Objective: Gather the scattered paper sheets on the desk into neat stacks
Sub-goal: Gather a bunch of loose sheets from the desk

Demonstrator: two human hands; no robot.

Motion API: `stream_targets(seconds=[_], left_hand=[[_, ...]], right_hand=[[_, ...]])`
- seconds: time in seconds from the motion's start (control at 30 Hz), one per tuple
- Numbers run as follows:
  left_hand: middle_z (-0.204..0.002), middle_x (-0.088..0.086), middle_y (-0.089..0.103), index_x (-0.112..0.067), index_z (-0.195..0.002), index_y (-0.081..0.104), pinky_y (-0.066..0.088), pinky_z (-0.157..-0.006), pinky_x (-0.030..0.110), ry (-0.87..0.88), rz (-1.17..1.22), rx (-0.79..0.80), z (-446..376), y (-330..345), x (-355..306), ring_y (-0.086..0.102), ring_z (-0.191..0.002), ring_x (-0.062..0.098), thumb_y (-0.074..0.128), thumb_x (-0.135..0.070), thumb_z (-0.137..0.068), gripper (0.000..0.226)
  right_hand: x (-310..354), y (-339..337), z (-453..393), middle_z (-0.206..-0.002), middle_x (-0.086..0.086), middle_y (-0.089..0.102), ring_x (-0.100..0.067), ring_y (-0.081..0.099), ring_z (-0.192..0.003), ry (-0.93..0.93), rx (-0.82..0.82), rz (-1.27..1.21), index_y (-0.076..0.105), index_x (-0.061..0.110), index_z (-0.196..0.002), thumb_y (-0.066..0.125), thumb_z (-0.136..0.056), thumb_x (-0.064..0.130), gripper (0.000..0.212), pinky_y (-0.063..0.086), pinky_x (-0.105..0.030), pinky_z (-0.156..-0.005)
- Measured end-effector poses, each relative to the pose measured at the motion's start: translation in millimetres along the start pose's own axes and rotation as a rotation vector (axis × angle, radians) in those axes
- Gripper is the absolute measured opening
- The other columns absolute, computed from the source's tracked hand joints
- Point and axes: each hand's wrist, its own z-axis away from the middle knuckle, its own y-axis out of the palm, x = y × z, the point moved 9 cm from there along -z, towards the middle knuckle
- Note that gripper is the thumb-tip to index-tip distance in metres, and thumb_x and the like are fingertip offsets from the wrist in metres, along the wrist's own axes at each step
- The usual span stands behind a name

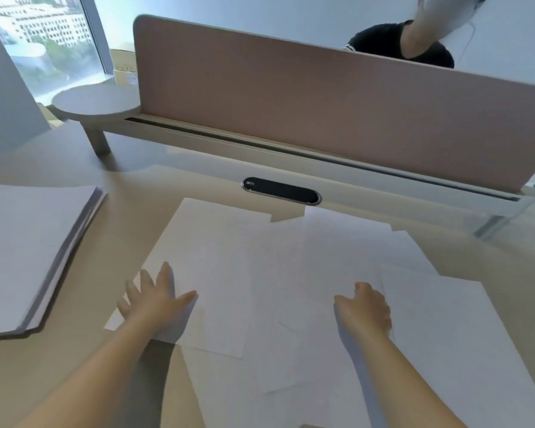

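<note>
Several white paper sheets (291, 273) lie scattered and overlapping across the middle and right of the beige desk (74, 366). My left hand (153, 296) rests flat with fingers spread on the left edge of the leftmost sheet (210, 251). My right hand (366, 307) sits on the sheets to the right, its fingers curled downward against the paper; whether it pinches a sheet is hidden. A thick, squared stack of paper (28, 251) lies on the desk at the far left, apart from both hands.
A pink divider panel (322, 112) runs along the desk's far edge, with a black cable port (280, 191) in front of it. A round raised shelf (96, 101) stands at the back left. Another person (414, 41) is behind the panel.
</note>
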Motion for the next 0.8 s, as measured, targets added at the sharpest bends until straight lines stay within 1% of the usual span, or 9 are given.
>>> stream_targets(seconds=[0.1, 0.2, 0.3, 0.4, 0.47, 0.53, 0.63, 0.73, 0.8], left_hand=[[-0.158, 0.000, -0.006, -0.033, -0.147, -0.005, 0.011, -0.114, 0.052, 0.022, -0.058, 0.007, 13.7, 14.4, -14.9, -0.003, -0.144, 0.035, 0.034, -0.068, -0.084, 0.082], [-0.158, -0.006, -0.003, -0.034, -0.147, -0.006, 0.014, -0.115, 0.048, 0.072, -0.099, 0.005, 23.0, 23.2, -37.2, 0.003, -0.144, 0.035, 0.031, -0.067, -0.085, 0.079], [-0.157, -0.007, 0.009, -0.035, -0.147, -0.002, 0.017, -0.112, 0.045, 0.151, -0.075, -0.007, 34.2, 30.4, -67.7, 0.009, -0.143, 0.031, 0.032, -0.063, -0.088, 0.074], [-0.154, -0.003, 0.023, -0.032, -0.147, 0.007, 0.026, -0.108, 0.043, 0.176, -0.002, -0.022, 37.0, 32.2, -88.3, 0.022, -0.140, 0.029, 0.038, -0.057, -0.089, 0.070], [-0.151, 0.005, 0.028, -0.027, -0.147, 0.014, 0.030, -0.107, 0.044, 0.107, 0.074, -0.045, 31.2, 26.8, -81.9, 0.028, -0.137, 0.031, 0.043, -0.055, -0.088, 0.071], [-0.149, 0.010, 0.030, -0.021, -0.146, 0.020, 0.030, -0.107, 0.045, 0.016, 0.100, -0.065, 29.2, 19.6, -70.0, 0.029, -0.135, 0.034, 0.045, -0.054, -0.088, 0.071], [-0.148, 0.011, 0.028, -0.018, -0.144, 0.025, 0.030, -0.105, 0.043, -0.014, 0.092, -0.084, 32.1, 17.0, -68.6, 0.029, -0.134, 0.034, 0.047, -0.053, -0.088, 0.070], [-0.148, 0.010, 0.028, -0.019, -0.143, 0.027, 0.029, -0.106, 0.043, 0.043, 0.113, -0.075, 32.9, 23.3, -84.9, 0.028, -0.134, 0.033, 0.050, -0.052, -0.087, 0.070], [-0.148, 0.008, 0.028, -0.019, -0.143, 0.027, 0.029, -0.107, 0.042, 0.091, 0.124, -0.040, 33.1, 32.5, -98.1, 0.029, -0.134, 0.033, 0.051, -0.051, -0.087, 0.069]], right_hand=[[-31.2, -2.7, -5.8, -0.144, -0.008, 0.029, -0.028, 0.030, -0.131, 0.025, 0.015, 0.139, 0.029, 0.017, -0.138, 0.047, -0.087, 0.037, 0.058, 0.031, -0.039, -0.105], [-29.1, -1.1, -9.5, -0.142, -0.005, 0.029, -0.026, 0.030, -0.130, -0.045, 0.026, 0.176, 0.029, 0.019, -0.138, 0.045, -0.086, 0.042, 0.059, 0.032, -0.038, -0.100], [-11.2, 9.5, -9.9, -0.142, -0.003, 0.032, -0.026, 0.031, -0.130, -0.145, 0.097, 0.093, 0.031, 0.019, -0.139, 0.046, -0.088, 0.041, 0.058, 0.032, -0.038, -0.101], [2.4, 15.3, -7.5, -0.146, -0.003, 0.033, -0.026, 0.030, -0.134, -0.212, 0.190, -0.141, 0.030, 0.018, -0.142, 0.049, -0.091, 0.034, 0.057, 0.030, -0.038, -0.109], [-4.7, -0.3, -11.6, -0.145, -0.003, 0.035, -0.025, 0.034, -0.133, -0.183, 0.108, -0.151, 0.034, 0.019, -0.140, 0.051, -0.090, 0.033, 0.055, 0.032, -0.038, -0.106], [-28.9, -21.8, -19.5, -0.144, -0.002, 0.034, -0.025, 0.036, -0.130, -0.073, -0.016, -0.034, 0.035, 0.022, -0.138, 0.051, -0.087, 0.034, 0.054, 0.035, -0.039, -0.100], [-67.8, -30.6, -20.5, -0.143, -0.006, 0.030, -0.030, 0.031, -0.131, 0.105, -0.013, 0.063, 0.033, 0.019, -0.136, 0.051, -0.084, 0.037, 0.057, 0.034, -0.043, -0.101], [-69.0, -27.9, -19.4, -0.137, -0.008, 0.034, -0.030, 0.032, -0.129, 0.080, -0.004, 0.113, 0.035, 0.015, -0.133, 0.051, -0.085, 0.038, 0.056, 0.033, -0.042, -0.101], [-52.5, -18.1, -17.9, -0.138, -0.008, 0.036, -0.030, 0.033, -0.129, -0.004, 0.032, 0.029, 0.033, 0.014, -0.136, 0.052, -0.086, 0.036, 0.058, 0.033, -0.040, -0.103]])
